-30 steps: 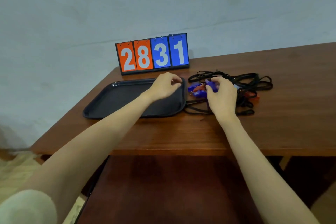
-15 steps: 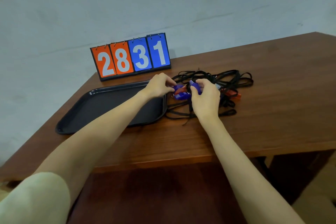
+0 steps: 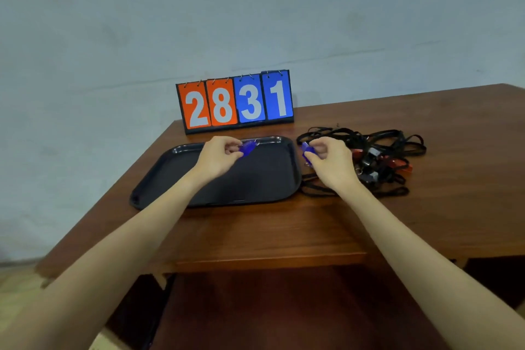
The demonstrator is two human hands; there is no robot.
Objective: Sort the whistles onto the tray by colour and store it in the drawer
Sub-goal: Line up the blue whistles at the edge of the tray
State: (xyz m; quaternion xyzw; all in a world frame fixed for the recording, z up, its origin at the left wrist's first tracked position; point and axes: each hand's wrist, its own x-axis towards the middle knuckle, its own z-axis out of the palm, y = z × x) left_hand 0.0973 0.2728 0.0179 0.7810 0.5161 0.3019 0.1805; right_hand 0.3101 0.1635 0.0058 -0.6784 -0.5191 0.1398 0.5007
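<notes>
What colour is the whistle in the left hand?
Blue; the head view shows the whistle in the left hand.

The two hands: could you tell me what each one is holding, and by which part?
Left hand pinches a blue whistle by one end; right hand grips another blue whistle around its body.

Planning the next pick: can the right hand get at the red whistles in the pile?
Probably yes. The right hand sits just beside the red whistles, nothing between, but its fingers already pinch a blue whistle, and black lanyards tangle them.
</notes>
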